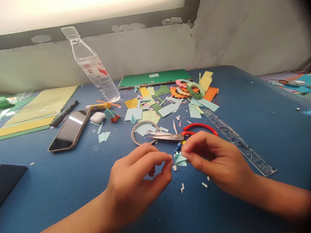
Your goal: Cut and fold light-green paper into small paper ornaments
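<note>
The small folded teal paper piece (180,159) sits low over the blue table (255,123) just before the scissors (184,134), pinched by both the left hand (136,184) and right hand (213,161) fingertips, and I'd keep each crease tight and square.

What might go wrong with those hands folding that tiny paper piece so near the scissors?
The scissors lie just behind both hands, blades bare, so a knuckle might brush them. The small folded paper, pinched between the left hand and right hand, could slip and get lost among the scraps.
</note>
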`<move>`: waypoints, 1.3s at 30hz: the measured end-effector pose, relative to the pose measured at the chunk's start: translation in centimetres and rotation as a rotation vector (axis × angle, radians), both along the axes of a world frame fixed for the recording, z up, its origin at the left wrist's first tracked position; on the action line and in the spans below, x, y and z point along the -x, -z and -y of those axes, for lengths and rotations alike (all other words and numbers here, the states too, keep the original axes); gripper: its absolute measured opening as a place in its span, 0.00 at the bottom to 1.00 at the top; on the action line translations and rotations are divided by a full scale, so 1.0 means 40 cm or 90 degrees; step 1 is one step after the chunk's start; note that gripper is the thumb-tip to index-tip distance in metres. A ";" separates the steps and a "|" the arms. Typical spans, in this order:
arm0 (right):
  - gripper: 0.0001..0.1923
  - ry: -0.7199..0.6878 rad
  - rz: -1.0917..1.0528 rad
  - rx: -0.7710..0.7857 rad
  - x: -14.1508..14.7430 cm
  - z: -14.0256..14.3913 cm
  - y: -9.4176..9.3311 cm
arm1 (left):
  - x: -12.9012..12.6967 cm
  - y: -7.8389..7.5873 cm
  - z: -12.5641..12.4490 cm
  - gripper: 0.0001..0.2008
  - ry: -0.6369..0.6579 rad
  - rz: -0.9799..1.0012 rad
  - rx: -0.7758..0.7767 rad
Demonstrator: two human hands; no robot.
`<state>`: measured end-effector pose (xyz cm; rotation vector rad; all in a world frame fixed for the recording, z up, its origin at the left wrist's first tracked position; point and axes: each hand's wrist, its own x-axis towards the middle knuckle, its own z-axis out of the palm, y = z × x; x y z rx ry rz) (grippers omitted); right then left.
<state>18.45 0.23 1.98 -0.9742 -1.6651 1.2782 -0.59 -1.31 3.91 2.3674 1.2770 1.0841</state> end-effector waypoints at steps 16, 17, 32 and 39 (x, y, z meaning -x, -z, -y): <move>0.01 -0.011 0.054 -0.045 -0.003 0.003 0.003 | 0.016 0.011 0.004 0.11 0.026 -0.163 -0.112; 0.01 -0.011 0.058 -0.043 -0.003 0.003 0.004 | 0.014 0.009 0.004 0.10 0.020 -0.162 -0.108; 0.03 -0.024 0.004 0.030 -0.003 -0.002 -0.006 | 0.018 0.003 -0.012 0.09 0.098 -0.025 0.085; 0.02 -0.022 -0.016 0.035 -0.005 -0.004 -0.001 | 0.020 0.009 -0.020 0.10 0.005 0.107 0.200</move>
